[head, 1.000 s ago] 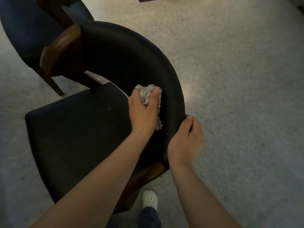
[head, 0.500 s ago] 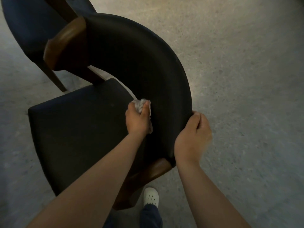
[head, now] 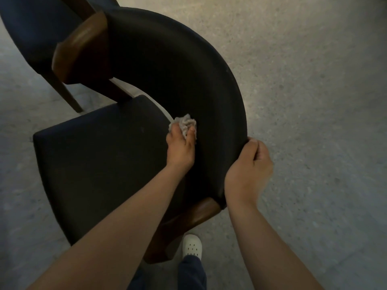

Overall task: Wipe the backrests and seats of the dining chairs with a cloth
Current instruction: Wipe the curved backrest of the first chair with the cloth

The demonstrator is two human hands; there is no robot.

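Cloth (head: 185, 124) low on the backrest (head: 178, 70), both your hands on the chair.
Left hand (head: 181, 148) bunches the cloth in curled fingers, pressed to the backrest's inner face just above the seat (head: 94, 155); right hand (head: 249, 170) clamps the backrest's top edge.

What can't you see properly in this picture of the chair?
Head view:
- Cloth: mostly bunched inside the left hand.
- Right hand: fingers tucked behind the backrest rim.
- Second chair: cut off by the top-left edge.
- Near chair's legs: mostly hidden under its seat.
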